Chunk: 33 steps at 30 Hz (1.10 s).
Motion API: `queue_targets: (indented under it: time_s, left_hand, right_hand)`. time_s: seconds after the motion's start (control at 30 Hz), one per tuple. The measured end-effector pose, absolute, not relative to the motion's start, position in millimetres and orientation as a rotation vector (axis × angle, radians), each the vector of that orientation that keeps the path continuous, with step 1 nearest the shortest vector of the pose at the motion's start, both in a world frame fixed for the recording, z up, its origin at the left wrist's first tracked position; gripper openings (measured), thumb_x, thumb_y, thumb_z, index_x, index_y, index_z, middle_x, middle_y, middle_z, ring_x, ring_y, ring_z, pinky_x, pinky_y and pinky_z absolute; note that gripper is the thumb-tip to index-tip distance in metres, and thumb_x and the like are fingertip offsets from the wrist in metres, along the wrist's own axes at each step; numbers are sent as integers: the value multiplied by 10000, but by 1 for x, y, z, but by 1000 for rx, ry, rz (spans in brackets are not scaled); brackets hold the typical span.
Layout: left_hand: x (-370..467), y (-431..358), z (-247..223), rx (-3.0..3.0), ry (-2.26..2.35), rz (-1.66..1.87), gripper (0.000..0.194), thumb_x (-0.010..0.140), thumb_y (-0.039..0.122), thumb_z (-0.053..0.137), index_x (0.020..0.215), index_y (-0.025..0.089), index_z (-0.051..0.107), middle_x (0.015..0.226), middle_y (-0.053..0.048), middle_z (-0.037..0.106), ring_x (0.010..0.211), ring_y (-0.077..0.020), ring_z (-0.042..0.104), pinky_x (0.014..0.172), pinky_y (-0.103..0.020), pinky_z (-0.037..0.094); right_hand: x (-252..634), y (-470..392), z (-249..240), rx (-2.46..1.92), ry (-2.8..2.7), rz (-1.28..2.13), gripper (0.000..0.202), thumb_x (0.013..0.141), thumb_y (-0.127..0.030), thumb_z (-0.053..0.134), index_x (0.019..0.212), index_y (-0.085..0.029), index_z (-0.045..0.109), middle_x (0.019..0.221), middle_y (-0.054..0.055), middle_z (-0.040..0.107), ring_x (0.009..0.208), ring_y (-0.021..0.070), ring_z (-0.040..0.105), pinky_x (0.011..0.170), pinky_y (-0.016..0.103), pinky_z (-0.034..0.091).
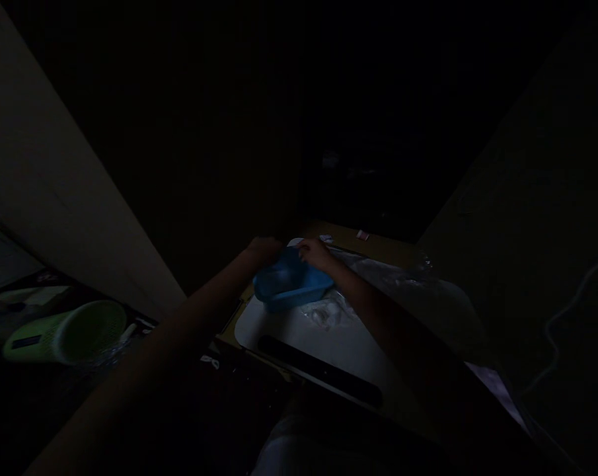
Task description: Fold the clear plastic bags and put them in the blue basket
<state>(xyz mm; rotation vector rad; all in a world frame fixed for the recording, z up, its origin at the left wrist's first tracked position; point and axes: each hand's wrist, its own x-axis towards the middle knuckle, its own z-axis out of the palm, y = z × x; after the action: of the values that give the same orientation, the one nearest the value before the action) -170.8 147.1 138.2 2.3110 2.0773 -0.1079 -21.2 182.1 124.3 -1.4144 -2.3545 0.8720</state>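
Observation:
A blue plastic basket (299, 295) rests on a white board (328, 350) in the dim middle of the view. My left hand (265, 248) is at the basket's far left rim, its fingers hidden in the dark. At the far right rim, my right hand (313, 253) has its fingers bent inward over the basket; what they hold, if anything, is too dark to make out. Clear crumpled plastic (328, 312) lies beside the basket, under my right forearm.
A long black strip (321, 370) runs along the board's near edge. On the lower left lies a green basket (36, 337). A small pink item (363, 235) sits on the table's (390, 250) far part. A white cable (551, 337) hangs at right.

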Motion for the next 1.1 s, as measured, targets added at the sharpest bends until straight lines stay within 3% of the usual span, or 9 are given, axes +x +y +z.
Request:
queue_targets:
  time_s: [0.17,0.3,0.5,0.63,0.8,0.97,1.1]
  left_hand:
    - [-131,112,166,2459,2195,178,335,820,300,390,1026,123,586,1023,-126,600,957,-230,556,805,-309,423]
    - [-79,87,140,2609,1941,607,376,835,248,349,1163,112,472,1198,-104,508,1105,-185,456,929,-284,348]
    - [-5,64,51,2614,1516,547,331,794,170,392,1093,107,519,1118,-120,562,1029,-188,513,903,-303,393]
    - [18,57,7,2683,1430,701,311,838,215,342,1065,119,531,1154,-124,533,1127,-202,437,976,-350,332]
    - [18,62,-11,2569,1539,875,278,840,219,330,1001,124,535,1094,-124,551,1106,-217,440,950,-391,356]
    - [15,68,-15,2436,1640,950,361,819,234,356,1152,117,431,1176,-140,498,1131,-233,419,948,-408,349]
    - [14,69,-18,2325,1707,990,474,785,240,404,1219,58,354,1151,-169,505,1108,-240,434,928,-384,365]
  right_hand:
    - [53,160,135,-1308,-2147,225,307,829,-135,354,1054,-164,560,1071,51,596,991,141,526,879,255,382]
    - [119,124,103,-1429,-2179,16,371,788,-100,360,1111,-146,536,1110,79,566,1033,161,492,901,261,361]
    - [170,65,33,-1598,-2341,8,377,765,-83,386,1096,-150,555,1131,86,562,1039,152,491,889,250,365]
    - [172,47,7,-1580,-2344,-40,371,801,-167,393,1152,-152,514,1197,88,525,1108,173,442,940,303,315]
    - [170,42,0,-1605,-2300,-50,340,797,-193,399,1099,-179,554,1196,70,535,1118,161,437,940,326,294]
    - [172,38,3,-1458,-2360,-12,289,748,-152,430,959,-206,620,1052,29,620,1005,137,507,910,286,305]
    - [173,35,7,-1497,-2325,-47,287,738,-155,433,963,-183,608,959,56,627,942,163,511,870,285,328]
